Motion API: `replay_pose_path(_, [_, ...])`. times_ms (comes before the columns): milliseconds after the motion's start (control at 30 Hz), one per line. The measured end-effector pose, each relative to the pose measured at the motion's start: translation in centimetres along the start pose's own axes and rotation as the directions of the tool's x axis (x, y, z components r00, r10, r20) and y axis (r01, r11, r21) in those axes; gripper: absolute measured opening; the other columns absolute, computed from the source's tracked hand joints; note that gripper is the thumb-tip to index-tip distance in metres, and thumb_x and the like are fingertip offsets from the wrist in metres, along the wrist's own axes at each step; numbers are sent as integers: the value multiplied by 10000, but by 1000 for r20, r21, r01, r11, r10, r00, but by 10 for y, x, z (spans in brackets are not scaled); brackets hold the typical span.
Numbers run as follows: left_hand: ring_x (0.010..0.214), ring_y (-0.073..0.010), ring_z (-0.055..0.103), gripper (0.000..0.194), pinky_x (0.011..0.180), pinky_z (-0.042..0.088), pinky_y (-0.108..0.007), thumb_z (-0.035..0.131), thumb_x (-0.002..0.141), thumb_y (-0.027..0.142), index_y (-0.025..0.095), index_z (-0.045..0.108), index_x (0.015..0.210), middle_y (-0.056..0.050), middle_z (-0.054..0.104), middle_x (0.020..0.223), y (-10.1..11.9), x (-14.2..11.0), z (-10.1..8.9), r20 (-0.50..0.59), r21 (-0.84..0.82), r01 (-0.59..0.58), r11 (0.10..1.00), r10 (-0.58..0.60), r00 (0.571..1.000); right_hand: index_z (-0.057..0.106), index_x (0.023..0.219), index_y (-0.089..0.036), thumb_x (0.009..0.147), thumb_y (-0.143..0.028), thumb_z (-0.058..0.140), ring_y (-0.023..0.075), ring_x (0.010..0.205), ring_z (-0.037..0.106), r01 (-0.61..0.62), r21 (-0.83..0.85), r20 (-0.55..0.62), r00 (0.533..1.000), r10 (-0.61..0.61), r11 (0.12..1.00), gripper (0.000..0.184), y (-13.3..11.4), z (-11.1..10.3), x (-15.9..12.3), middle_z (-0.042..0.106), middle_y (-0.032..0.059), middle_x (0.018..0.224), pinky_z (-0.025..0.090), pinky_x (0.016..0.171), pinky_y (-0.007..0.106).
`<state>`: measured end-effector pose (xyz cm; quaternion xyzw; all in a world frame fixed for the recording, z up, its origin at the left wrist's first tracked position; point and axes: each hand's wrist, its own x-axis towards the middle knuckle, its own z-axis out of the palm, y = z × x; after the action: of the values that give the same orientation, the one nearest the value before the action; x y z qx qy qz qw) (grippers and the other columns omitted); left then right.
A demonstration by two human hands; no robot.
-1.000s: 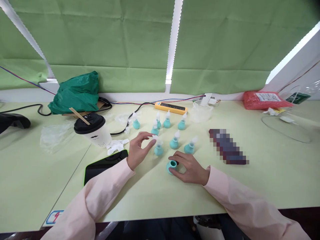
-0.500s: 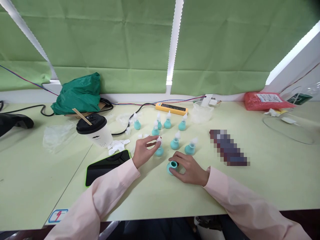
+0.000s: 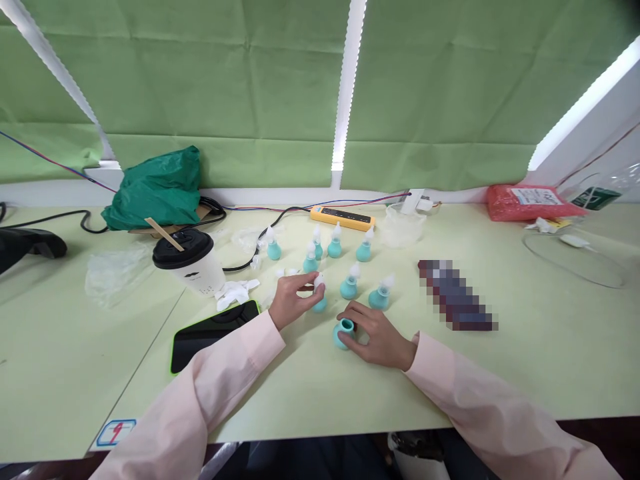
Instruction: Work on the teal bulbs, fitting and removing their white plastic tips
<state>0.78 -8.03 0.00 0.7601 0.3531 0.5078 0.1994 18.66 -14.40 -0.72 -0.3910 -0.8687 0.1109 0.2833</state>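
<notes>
My left hand [image 3: 296,298] is closed, with thumb and forefinger pinching the whitish tip [image 3: 320,281] of a small nasal aspirator. Its teal bulb [image 3: 319,304] shows just below the fingertips; whether the tip is seated in it I cannot tell. Nearer the front, my right hand [image 3: 375,337] curls thumb and fingers around an open teal bulb [image 3: 342,339] with no tip, its round mouth facing up. Behind both hands stand several more aspirators with clear tips, among them one [image 3: 349,283] that is upright and one [image 3: 380,294] whose tip leans right.
To the left are a black phone [image 3: 215,335], a lidded paper cup [image 3: 197,270], crumpled tissue [image 3: 237,293] and clear plastic film [image 3: 116,275]. A yellow power strip [image 3: 342,219] and clear bowl [image 3: 403,228] lie behind. A pixelated dark object [image 3: 457,300] is at right.
My left hand has shifted slightly to the right, its fingers still at the whitish tip. My right hand and the open bulb have hardly moved.
</notes>
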Motion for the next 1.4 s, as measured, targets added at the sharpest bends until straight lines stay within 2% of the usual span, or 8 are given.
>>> replay_pose_path(167, [534, -87, 532, 152, 524, 532, -221, 502, 684, 216, 125, 584, 775, -11, 605, 632, -6, -4, 8, -65, 152, -119, 981, 131, 989, 493, 875, -169, 743, -227, 464, 125, 598, 476, 6, -3, -5, 1000, -6, 1000, 147, 0, 0, 0, 503, 41, 754, 402, 540, 243])
replay_pose_path(333, [605, -97, 569, 194, 576, 528, -205, 534, 693, 198, 126, 585, 866, -33, 632, 707, -6, -10, 10, -62, 94, -114, 989, 120, 991, 487, 874, -166, 750, -229, 453, 125, 595, 468, -13, -17, 21, 1000, 13, 1000, 143, -1, 0, 0, 499, 42, 755, 393, 534, 243])
replay_pose_path(700, [567, -101, 561, 237, 527, 467, -204, 531, 703, 141, 156, 569, 937, -33, 623, 673, -7, -13, 12, -132, 117, -256, 960, 271, 954, 489, 873, -170, 753, -238, 450, 121, 591, 470, -21, -17, 8, 1000, 21, 1000, 144, -1, 1, -1, 494, 34, 748, 394, 535, 241])
replay_pose_path(800, [588, -105, 564, 238, 549, 464, -209, 515, 716, 151, 151, 557, 951, -36, 620, 691, -6, -14, 12, -111, 114, -235, 965, 247, 963, 467, 967, -168, 729, -310, 493, 134, 616, 482, -58, -6, -43, 997, 57, 998, 279, -1, 1, -1, 501, 44, 774, 410, 556, 262])
replay_pose_path(1000, [743, -135, 552, 219, 660, 454, -254, 430, 776, 224, 163, 505, 971, -63, 589, 839, 2, -18, 14, 23, 89, -168, 982, 167, 986, 246, 1223, -191, 685, -375, 555, 171, 756, 488, -104, 164, -188, 973, 135, 981, 648, -3, 1, 4, 497, 86, 971, 451, 654, 327])
replay_pose_path(1100, [838, -151, 511, 257, 733, 430, -290, 315, 823, 256, 146, 444, 1016, -87, 546, 900, 9, -19, 16, 205, 43, -154, 987, 143, 968, 290, 1212, -209, 740, -322, 511, 156, 747, 503, -113, 269, -223, 959, 176, 956, 534, -4, 3, 8, 512, 77, 987, 468, 649, 314])
replay_pose_path(1233, [879, -158, 475, 294, 776, 397, -313, 214, 846, 273, 143, 414, 1017, -89, 518, 931, 14, -18, 17, 439, 0, -176, 984, 158, 885, 490, 1033, -205, 777, -290, 472, 144, 741, 541, -145, 381, -249, 935, 252, 913, 270, -1, 4, 13, 567, 59, 931, 489, 610, 270])
replay_pose_path(1400, [854, -164, 470, 266, 749, 392, -317, 279, 833, 282, 140, 388, 1029, -81, 502, 925, 7, -19, 20, 495, 105, -219, 970, 140, 858, 551, 966, -201, 747, -282, 518, 153, 717, 576, -141, 384, -296, 917, 267, 912, 236, 2, 1, 16, 612, 52, 882, 510, 597, 277])
